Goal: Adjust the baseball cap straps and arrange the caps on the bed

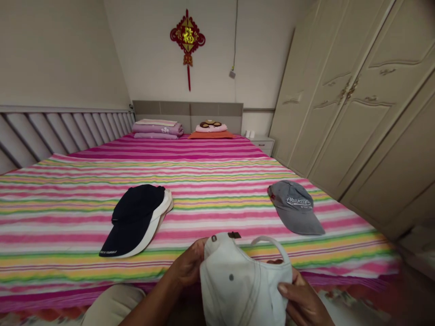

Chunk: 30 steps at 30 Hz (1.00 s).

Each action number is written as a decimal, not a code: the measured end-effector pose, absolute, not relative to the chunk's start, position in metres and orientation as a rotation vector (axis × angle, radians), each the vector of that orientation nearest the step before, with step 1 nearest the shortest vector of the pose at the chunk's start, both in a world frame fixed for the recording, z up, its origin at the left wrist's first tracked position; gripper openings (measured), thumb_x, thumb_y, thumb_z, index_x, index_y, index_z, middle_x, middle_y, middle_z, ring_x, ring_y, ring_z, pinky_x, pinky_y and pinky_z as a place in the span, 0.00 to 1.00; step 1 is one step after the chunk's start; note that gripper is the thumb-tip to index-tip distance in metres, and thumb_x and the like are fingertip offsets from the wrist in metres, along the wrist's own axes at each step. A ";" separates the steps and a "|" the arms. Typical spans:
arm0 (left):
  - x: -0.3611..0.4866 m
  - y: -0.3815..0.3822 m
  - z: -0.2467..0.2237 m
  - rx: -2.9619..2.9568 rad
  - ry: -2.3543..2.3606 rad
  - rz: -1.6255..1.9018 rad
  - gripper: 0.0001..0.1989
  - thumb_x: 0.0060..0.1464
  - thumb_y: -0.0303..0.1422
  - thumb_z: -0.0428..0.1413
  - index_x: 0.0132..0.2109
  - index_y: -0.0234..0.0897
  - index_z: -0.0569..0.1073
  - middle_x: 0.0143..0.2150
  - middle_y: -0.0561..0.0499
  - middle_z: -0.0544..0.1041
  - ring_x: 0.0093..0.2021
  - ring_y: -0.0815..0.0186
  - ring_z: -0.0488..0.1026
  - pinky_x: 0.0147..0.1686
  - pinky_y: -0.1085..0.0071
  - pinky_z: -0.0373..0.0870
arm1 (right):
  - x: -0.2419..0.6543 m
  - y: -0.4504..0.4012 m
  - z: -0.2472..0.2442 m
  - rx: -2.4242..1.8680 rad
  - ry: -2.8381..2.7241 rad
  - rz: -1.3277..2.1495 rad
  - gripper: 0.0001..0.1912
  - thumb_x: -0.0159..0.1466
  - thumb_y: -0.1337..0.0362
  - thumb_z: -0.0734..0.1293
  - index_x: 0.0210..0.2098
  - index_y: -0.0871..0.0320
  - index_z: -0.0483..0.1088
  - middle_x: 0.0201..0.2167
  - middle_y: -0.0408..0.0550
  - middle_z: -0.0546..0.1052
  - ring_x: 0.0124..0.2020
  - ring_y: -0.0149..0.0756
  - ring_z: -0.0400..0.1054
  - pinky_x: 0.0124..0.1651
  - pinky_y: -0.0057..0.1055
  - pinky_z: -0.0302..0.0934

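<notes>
Close in front of me, both hands hold a white baseball cap (244,285) with its back strap opening facing up and away. My left hand (192,267) grips the cap's left edge, close to a metal buckle. On the other side my right hand (299,294) pinches the rim, thumb on the outside, below the strap loop. A dark navy cap (137,208) lies on the bed to the left, stacked over a white cap (151,233) whose edge shows. To the right rests a grey cap (295,206) with white lettering.
A striped sheet (217,181) covers the bed. Folded purple bedding (158,130) and a pink and orange pile (211,132) sit by the headboard (190,111). A slatted rail (68,133) runs along the left, a wardrobe (340,99) along the right, with a nightstand (263,145) beyond.
</notes>
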<state>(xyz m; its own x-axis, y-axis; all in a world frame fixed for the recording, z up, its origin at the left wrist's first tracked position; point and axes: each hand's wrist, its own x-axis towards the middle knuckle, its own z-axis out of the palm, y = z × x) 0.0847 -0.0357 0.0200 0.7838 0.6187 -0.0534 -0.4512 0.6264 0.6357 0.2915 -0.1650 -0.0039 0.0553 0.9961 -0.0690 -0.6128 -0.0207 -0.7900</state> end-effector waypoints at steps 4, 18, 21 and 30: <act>0.083 -0.035 0.025 0.730 0.302 0.525 0.12 0.32 0.29 0.65 0.28 0.28 0.74 0.25 0.44 0.75 0.26 0.63 0.71 0.28 0.71 0.65 | 0.296 -0.165 -0.004 -0.789 -0.629 1.388 0.13 0.42 0.66 0.73 0.30 0.57 0.74 0.23 0.48 0.77 0.25 0.38 0.71 0.31 0.31 0.63; 0.088 -0.030 0.032 1.063 0.333 0.440 0.13 0.35 0.33 0.64 0.29 0.30 0.71 0.23 0.50 0.73 0.21 0.72 0.68 0.22 0.76 0.61 | 0.300 -0.162 0.011 -0.776 -0.889 1.311 0.11 0.46 0.62 0.72 0.24 0.60 0.68 0.21 0.44 0.70 0.22 0.28 0.59 0.24 0.23 0.52; 0.091 -0.033 0.040 1.080 0.331 0.451 0.13 0.36 0.31 0.63 0.33 0.31 0.72 0.23 0.51 0.72 0.20 0.74 0.66 0.22 0.77 0.61 | 0.298 -0.163 0.021 -0.733 -0.917 1.337 0.11 0.47 0.60 0.72 0.24 0.59 0.67 0.23 0.45 0.71 0.22 0.29 0.60 0.25 0.24 0.52; 0.103 -0.035 0.042 0.981 0.298 0.540 0.16 0.35 0.27 0.63 0.37 0.34 0.73 0.31 0.50 0.74 0.26 0.71 0.70 0.26 0.76 0.64 | 0.303 -0.167 0.020 -0.745 -0.910 1.302 0.09 0.53 0.59 0.68 0.27 0.57 0.66 0.24 0.46 0.73 0.26 0.33 0.63 0.30 0.27 0.54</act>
<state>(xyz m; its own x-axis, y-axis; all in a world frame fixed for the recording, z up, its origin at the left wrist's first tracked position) 0.1031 -0.0354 0.0423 0.8303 0.5573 0.0008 -0.2964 0.4403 0.8475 0.3026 -0.1667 0.0200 0.0302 0.9901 0.1370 -0.4692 0.1351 -0.8727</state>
